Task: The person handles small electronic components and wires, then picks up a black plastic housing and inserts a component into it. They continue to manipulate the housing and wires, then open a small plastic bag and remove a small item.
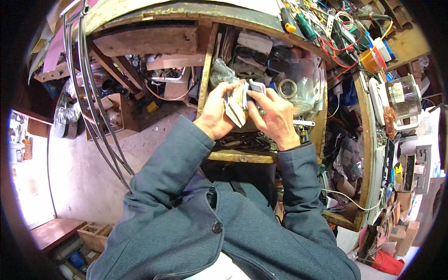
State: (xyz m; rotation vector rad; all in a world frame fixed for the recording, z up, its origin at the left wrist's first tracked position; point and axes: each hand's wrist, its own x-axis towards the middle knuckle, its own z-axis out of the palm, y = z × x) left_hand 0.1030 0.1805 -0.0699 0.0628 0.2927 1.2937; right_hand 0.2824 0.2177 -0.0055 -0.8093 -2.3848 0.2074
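Note:
Above an open wooden drawer, my left hand is closed around a small bundle of cream-coloured papers, whose layered edges fan out toward me. My right hand meets it from the other side, its thumb and fingers pinched on a pale grey-blue flat piece at the top of the bundle. Whether that piece is a card or a folded paper I cannot make out. Beneath my hands the drawer holds a clear plastic bag, a roll of tape and several metal tools along its front.
Screwdrivers and tangled wires lie on the bench top at the far right. A curved metal frame rises on the left, near a cardboard box. To the right, a clear plastic container stands beside another cluttered compartment.

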